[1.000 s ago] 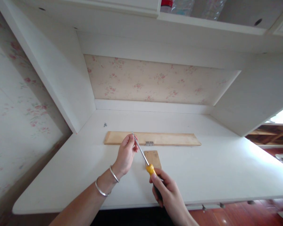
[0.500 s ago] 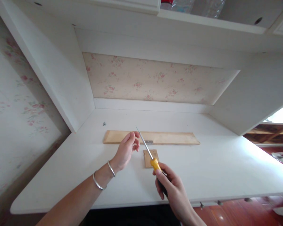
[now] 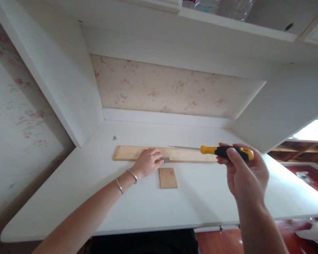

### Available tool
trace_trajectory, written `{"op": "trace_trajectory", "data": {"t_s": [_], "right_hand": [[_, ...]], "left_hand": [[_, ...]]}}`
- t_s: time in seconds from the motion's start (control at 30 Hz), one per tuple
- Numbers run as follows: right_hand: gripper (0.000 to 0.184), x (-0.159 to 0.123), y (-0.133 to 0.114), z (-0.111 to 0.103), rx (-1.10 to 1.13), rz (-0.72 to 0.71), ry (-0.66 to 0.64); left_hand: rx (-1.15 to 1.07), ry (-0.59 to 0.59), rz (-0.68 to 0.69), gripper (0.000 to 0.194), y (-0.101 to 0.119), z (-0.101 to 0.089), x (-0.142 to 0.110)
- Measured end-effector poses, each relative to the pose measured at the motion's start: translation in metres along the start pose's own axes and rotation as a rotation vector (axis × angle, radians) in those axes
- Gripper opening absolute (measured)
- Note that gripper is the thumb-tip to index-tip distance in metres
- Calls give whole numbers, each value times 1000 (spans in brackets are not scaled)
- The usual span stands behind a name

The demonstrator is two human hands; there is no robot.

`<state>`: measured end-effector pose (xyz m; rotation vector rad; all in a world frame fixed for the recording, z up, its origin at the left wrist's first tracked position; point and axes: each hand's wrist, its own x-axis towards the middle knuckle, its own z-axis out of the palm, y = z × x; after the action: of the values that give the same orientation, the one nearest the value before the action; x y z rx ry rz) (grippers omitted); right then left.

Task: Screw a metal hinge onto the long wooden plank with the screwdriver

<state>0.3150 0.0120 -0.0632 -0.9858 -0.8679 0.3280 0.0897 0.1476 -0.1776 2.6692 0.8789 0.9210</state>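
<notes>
A long wooden board lies flat on the white desk, with a small metal hinge on its near edge. My left hand rests on the board just left of the hinge, fingertips pinched at it; what they hold is too small to see. A small square wooden piece lies just in front of the hinge. My right hand is raised at the right, closed round the black and yellow handle of a screwdriver whose shaft points left, above the board.
A tiny screw lies on the desk at the back left. White side panels and an upper shelf with bottles enclose the desk. Floral wallpaper covers the back wall. Red wooden floor shows at the right.
My right hand swung the screwdriver up and to the right, turning it level. My left hand let go of its tip and dropped onto the board beside the hinge.
</notes>
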Motion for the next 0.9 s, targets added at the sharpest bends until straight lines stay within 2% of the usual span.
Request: {"op": "trace_trajectory", "data": {"t_s": [0.07, 0.17, 0.43, 0.6, 0.9], "right_hand": [[25, 12, 2, 7, -23, -86, 43], [26, 24, 10, 17, -130, -132, 52], [38, 42, 31, 42, -355, -115, -107], [38, 44, 38, 50, -443, -117, -214], [40, 43, 43, 59, -572, -146, -301]], "left_hand": [[3, -3, 9, 19, 0, 6, 3], [-15, -12, 14, 20, -3, 11, 5], [-45, 3, 13, 17, -9, 18, 3], [-63, 7, 3, 16, -10, 20, 3], [-51, 16, -5, 14, -7, 17, 3]]}}
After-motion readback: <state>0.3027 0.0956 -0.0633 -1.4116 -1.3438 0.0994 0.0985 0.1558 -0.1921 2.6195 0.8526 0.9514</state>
